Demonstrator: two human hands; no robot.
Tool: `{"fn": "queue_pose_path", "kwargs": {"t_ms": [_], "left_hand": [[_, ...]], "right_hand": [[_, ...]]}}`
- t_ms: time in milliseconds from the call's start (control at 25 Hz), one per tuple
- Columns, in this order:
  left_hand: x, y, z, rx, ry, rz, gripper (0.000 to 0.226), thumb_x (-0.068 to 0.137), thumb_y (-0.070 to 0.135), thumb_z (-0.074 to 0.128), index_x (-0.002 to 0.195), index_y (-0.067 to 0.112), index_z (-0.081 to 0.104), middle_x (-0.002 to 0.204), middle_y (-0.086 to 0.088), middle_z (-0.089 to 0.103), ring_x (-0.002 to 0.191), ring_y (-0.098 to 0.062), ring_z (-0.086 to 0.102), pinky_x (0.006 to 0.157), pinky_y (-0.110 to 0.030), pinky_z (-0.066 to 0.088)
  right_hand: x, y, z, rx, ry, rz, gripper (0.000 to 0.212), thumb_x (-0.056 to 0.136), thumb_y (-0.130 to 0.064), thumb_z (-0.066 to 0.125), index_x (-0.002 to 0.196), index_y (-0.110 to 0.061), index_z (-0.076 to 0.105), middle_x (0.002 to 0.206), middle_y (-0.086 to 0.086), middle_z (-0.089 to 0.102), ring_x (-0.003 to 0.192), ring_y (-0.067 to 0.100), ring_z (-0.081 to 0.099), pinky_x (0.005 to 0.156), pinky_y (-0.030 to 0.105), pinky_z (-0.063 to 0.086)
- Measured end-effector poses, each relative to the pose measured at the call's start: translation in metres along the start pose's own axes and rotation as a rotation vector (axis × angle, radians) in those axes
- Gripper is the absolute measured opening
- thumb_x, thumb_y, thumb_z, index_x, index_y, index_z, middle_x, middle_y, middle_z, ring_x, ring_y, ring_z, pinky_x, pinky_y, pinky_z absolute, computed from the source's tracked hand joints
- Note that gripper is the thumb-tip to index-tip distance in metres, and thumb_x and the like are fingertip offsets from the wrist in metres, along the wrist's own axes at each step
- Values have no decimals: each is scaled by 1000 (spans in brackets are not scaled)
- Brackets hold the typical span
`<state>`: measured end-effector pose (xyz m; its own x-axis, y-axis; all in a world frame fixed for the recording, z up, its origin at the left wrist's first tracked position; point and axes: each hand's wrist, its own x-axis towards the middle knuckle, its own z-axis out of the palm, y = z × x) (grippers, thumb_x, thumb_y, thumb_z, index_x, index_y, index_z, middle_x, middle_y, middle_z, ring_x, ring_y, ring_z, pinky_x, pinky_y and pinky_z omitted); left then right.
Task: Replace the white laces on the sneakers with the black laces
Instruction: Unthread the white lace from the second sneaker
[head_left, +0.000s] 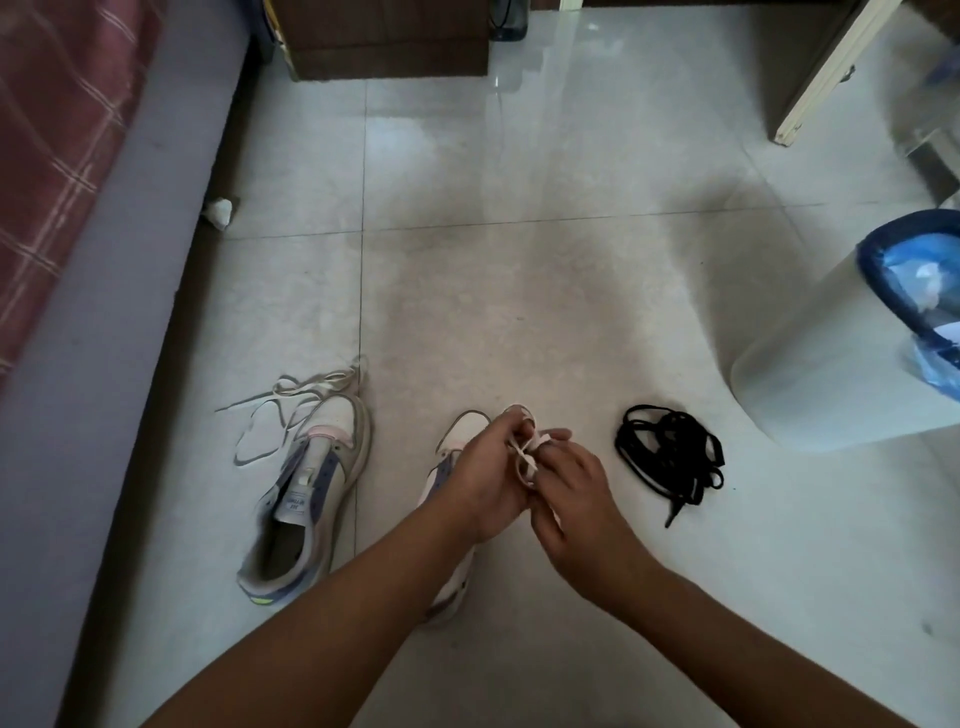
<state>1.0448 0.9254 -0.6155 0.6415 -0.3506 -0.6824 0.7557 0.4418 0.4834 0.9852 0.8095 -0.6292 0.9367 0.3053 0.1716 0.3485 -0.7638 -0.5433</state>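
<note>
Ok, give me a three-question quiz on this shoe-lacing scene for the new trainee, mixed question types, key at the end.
1. True or false: the tangled pile of black laces lies on the pale tiled floor, touched by neither hand.
2. Multiple choice: the loose white lace on the floor lies beside
A. the white bin with a blue liner
B. the unlaced white and blue sneaker on the person's left
C. the black laces
3. Fill in: both the left hand and the right hand pinch a white ____ over the second sneaker.

Key: 1 true; 2 B; 3 lace.
</note>
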Motion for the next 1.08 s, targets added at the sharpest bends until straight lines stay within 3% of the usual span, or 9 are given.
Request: {"fn": "queue_pose_path", "kwargs": {"t_ms": [120,240,360,520,680,760,880,960,1080], "left_hand": [[-1,14,-16,-22,238,77,29,99,22,41,72,13,47,60,-5,49,46,-13,48,43,-20,38],[-8,23,-31,163,245,182,29,101,32,37,85,12,52,75,-7,56,62,-17,55,55,-23,45],[-9,12,-37,1118,339,396,36,100,34,36,126,12,47,129,-11,51,122,-26,44,105,-44,32],[-4,30,-72,2239,191,547,49,97,26,33,141,4,33,141,-17,36,134,-32,23,115,-53,-7],[-6,69,-117,1482,-172,531,33,92,31,57,114,10,66,127,-14,56,117,-15,49,103,-17,30],[5,102,-157,1167,108,544,25,91,22,61,112,11,68,120,-11,61,102,-15,59,87,-18,43],[25,137,-235,1581,622,344,65,91,9,56,147,25,28,151,-12,23,132,-27,36,101,-36,41],[39,139,-272,1963,548,121,78,93,16,53,150,38,5,159,-6,-4,143,-32,12,109,-45,32],[49,124,-293,1976,477,230,46,96,21,48,141,27,37,148,-6,29,134,-27,31,101,-34,35]], "right_hand": [[15,-7,1,-6,153,-46,34,83,-22,61,115,-11,62,121,10,56,119,22,47,98,37,42],[50,-32,3,790,53,555,54,85,-53,56,132,-34,39,139,-3,38,125,8,39,99,28,38],[85,-50,26,1652,-252,1137,62,81,-63,52,120,-16,62,122,12,63,111,25,60,96,41,45],[109,-46,57,1555,-235,1235,30,92,-35,53,94,-9,68,85,11,73,77,18,70,70,30,53],[122,-26,75,1240,-64,1261,20,96,-15,48,94,-2,63,69,14,61,48,19,57,39,22,43],[124,-19,78,1248,-39,1259,20,97,-17,47,93,-1,59,59,8,42,37,11,36,33,14,27],[122,-16,77,1195,-85,1249,35,95,-38,51,75,-8,55,47,1,32,35,10,27,35,14,20],[121,-18,76,1147,-106,1246,40,93,-43,51,70,-11,50,46,1,30,35,11,25,36,15,18],[118,-21,71,1088,-91,1225,29,94,-25,55,81,1,63,52,4,40,35,10,29,38,16,19]]}}
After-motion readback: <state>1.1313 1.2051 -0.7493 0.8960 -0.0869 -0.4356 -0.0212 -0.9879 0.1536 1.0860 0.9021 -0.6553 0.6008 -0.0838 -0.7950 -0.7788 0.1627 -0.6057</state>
